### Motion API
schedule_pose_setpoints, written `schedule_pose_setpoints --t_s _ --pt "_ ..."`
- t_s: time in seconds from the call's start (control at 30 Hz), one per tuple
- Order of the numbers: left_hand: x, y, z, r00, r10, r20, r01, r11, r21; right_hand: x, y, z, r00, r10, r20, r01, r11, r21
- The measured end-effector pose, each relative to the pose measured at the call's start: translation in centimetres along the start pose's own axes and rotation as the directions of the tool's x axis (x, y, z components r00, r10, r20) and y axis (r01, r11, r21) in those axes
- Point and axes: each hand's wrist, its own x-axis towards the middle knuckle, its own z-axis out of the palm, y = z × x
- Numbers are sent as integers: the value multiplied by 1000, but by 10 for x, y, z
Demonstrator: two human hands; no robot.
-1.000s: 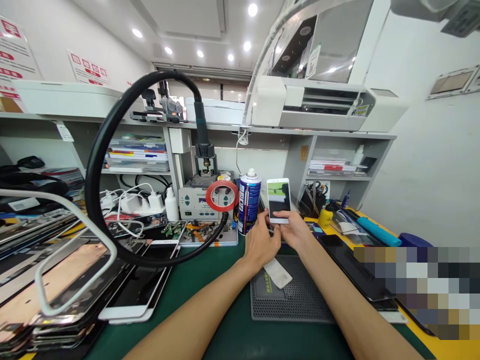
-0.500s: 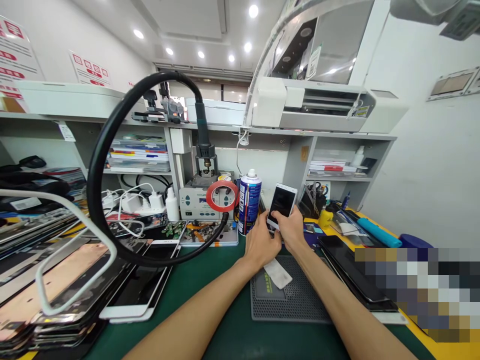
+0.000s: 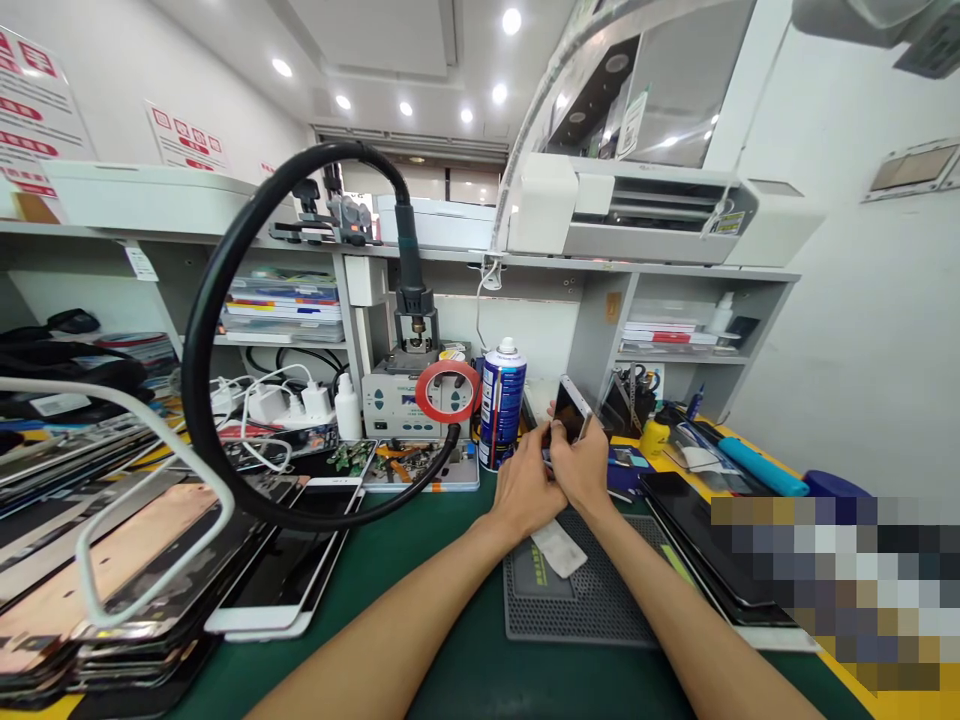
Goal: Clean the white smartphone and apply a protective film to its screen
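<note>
A white-framed smartphone with a dark screen is tilted up on edge above the back of the work mat. My right hand is closed around its lower part, with the thumb at the near side. Against the phone's lower left, my left hand is closed too, its fingertips partly hidden behind the right hand. Below the hands, a pale cloth-like piece lies on the grey perforated mat. A blue spray can stands upright just left of the phone.
Stacked phone parts and white-framed phones lie at left. A black hose loops over them to a hot-air station. Red tape stands before the station. Dark screens lie right of the mat, near a yellow bottle.
The phone has turned from its screen facing me to a sharper angle, more edge-on. Both hands have rotated with it and sit closer together. The view has shifted slightly.
</note>
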Motion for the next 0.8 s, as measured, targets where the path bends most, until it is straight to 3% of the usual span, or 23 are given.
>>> schedule_pose_setpoints --t_s 0.4,0.63,0.8 --pt "0 2 -2 999 40 26 -40 999 4 -2 -8 -4 982 -175 -73 166 979 -116" --pt "-5 8 -3 987 129 100 -126 991 -39 5 -15 -9 987 -31 -158 18 997 -81" --pt "-7 15 -4 988 130 83 -126 991 -53 11 -27 -13 971 99 -216 -109 994 -33"
